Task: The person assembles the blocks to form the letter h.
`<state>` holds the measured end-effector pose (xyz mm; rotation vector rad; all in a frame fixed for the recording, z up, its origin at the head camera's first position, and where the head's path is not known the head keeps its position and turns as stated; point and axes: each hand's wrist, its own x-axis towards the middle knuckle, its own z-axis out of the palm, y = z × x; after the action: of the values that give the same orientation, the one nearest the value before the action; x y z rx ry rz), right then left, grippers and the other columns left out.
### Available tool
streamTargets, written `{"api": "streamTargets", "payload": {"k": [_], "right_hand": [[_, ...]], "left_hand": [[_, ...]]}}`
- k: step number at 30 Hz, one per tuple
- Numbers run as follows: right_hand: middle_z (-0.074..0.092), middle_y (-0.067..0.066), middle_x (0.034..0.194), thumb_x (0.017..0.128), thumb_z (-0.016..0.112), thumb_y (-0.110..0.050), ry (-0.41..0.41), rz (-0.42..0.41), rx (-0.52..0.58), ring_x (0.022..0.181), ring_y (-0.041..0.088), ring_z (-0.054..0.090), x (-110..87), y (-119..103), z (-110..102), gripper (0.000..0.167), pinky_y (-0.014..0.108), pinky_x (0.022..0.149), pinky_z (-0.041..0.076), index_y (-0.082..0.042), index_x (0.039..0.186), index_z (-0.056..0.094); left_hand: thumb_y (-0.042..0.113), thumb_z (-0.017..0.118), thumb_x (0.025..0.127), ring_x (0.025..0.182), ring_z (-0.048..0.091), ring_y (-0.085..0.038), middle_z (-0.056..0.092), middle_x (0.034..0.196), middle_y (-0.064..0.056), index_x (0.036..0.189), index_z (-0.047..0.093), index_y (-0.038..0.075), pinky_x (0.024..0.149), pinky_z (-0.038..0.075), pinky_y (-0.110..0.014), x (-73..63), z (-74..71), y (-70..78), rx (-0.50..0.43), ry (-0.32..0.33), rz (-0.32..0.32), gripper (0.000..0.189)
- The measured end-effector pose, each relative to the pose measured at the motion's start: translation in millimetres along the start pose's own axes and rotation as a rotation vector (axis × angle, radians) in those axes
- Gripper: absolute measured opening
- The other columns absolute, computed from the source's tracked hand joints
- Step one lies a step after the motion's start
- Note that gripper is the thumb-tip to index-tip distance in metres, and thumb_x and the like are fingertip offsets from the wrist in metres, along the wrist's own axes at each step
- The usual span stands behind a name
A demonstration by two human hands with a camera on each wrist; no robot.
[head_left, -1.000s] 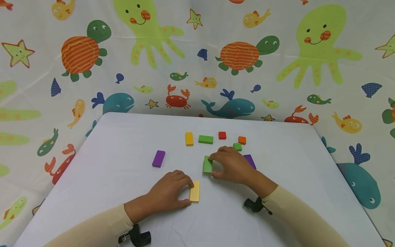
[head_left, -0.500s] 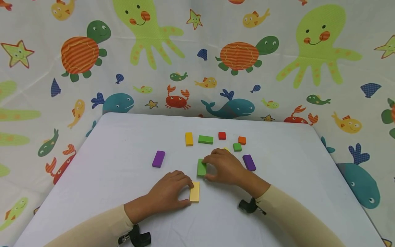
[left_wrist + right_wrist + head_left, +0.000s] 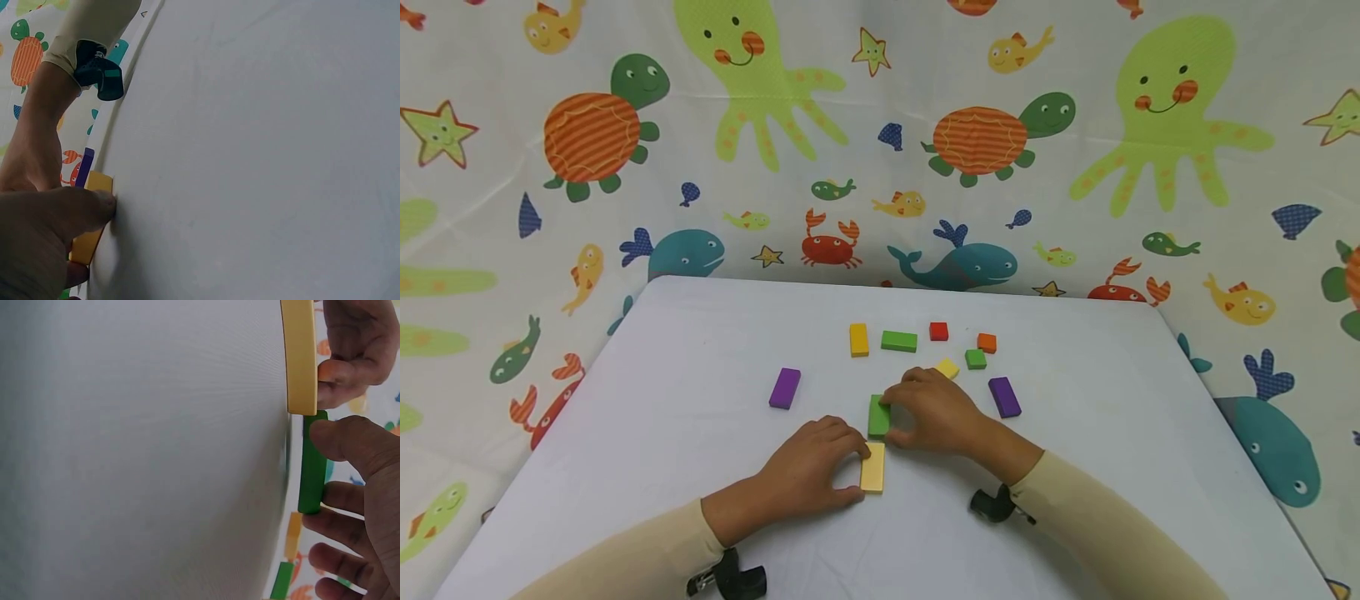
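My left hand (image 3: 811, 467) holds a pale yellow block (image 3: 872, 471) on the white table, thumb at its near end and fingers at the far end. My right hand (image 3: 938, 412) pinches a green block (image 3: 877, 419) between thumb and fingers, just beyond the yellow one. In the right wrist view the green block (image 3: 313, 465) lies end to end with the yellow block (image 3: 301, 359); whether they touch is hard to tell. The left wrist view has the yellow block (image 3: 94, 215) between thumb and fingertip.
Behind the hands lie a yellow-orange block (image 3: 859, 340), a second green block (image 3: 898, 341), a red cube (image 3: 938, 332), an orange one (image 3: 987, 342), a small green one (image 3: 975, 359) and a small yellow one (image 3: 947, 368). Purple blocks (image 3: 785, 388) flank both sides. A patterned cloth (image 3: 880, 167) hangs behind.
My right hand has slid the green block left and toward me, up to the far end of the yellow block. The small yellow block has come into view. My left hand stays put.
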<state>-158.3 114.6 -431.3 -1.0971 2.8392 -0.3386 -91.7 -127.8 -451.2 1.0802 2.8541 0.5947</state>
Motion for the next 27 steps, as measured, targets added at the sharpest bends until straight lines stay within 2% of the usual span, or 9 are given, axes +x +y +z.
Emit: {"api": "streamTargets", "payload": {"k": [11,19,27], "right_hand": [[0.069,-0.01,0.121,0.086,0.08,-0.047,-0.05,0.004,0.004,0.12,0.015,0.053,3.1,-0.4,2.2,0.052,0.037,0.103,0.047,-0.022,0.13,0.07],[0.07,-0.01,0.123,0.089,0.077,-0.042,-0.069,-0.041,0.023,0.119,0.015,0.054,3.2,0.4,1.6,0.046,0.037,0.103,0.047,-0.022,0.131,0.071],[0.07,-0.009,0.124,0.091,0.075,-0.038,-0.069,-0.049,0.026,0.119,0.015,0.054,2.3,-2.8,-0.8,0.043,0.037,0.103,0.046,-0.021,0.13,0.071]], "left_hand": [[0.042,0.087,0.079,0.117,0.056,-0.015,0.066,0.114,0.009,0.112,0.069,0.022,0.098,0.049,-0.041,-0.2,-0.2,0.1,0.004,-0.001,-0.007,0.043],[0.042,0.088,0.079,0.119,0.055,-0.015,0.063,0.116,0.008,0.112,0.069,0.023,0.098,0.049,-0.041,-0.9,-1.5,0.5,-0.007,-0.007,-0.017,0.043],[0.042,0.088,0.079,0.118,0.056,-0.016,0.063,0.116,0.007,0.112,0.069,0.022,0.097,0.049,-0.042,-0.8,-1.8,0.0,-0.018,-0.007,-0.017,0.043]]}}
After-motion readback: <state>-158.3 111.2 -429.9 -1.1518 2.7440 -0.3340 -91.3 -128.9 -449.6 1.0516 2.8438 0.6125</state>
